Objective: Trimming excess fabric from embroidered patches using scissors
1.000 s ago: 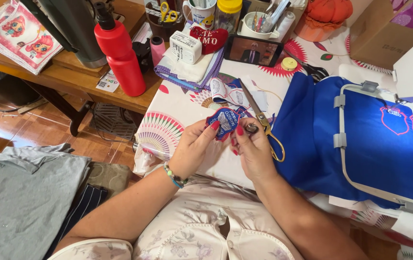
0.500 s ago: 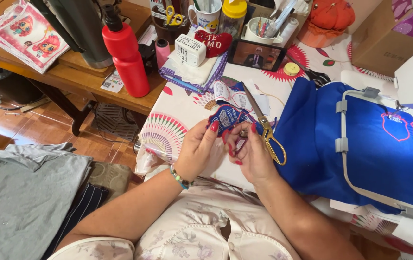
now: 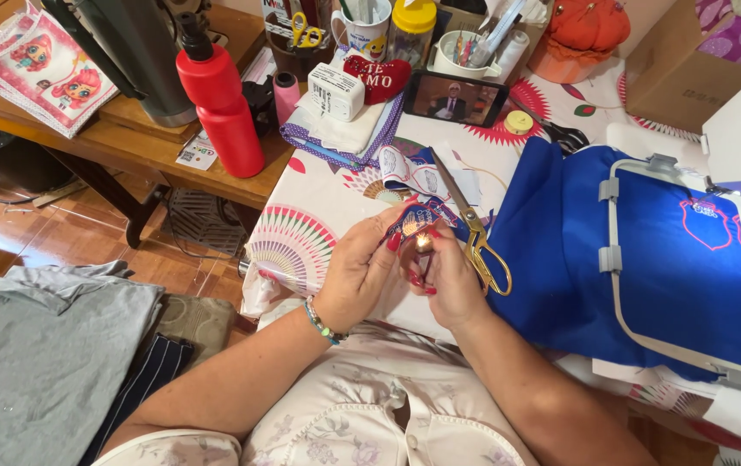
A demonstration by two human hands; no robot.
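Observation:
My left hand (image 3: 362,272) pinches the lower edge of a small blue and red embroidered patch (image 3: 418,217) just above the table. My right hand (image 3: 450,280) is closed around a small lighter, mostly hidden by the fingers. Its flame (image 3: 423,242) glows at the patch's bottom edge, between the two hands. Gold-handled scissors (image 3: 482,250) lie on the table right beside my right hand, blades pointing away from me.
Blue fabric (image 3: 551,250) clamped in a white embroidery hoop (image 3: 616,259) fills the right side. A phone (image 3: 455,97), jars, a mug and an orange pincushion (image 3: 586,26) stand at the back. A red bottle (image 3: 219,108) sits on the wooden side table to the left.
A flame now shows at the patch's edge. Both hands have stayed together over the same spot, with the patch turned slightly.

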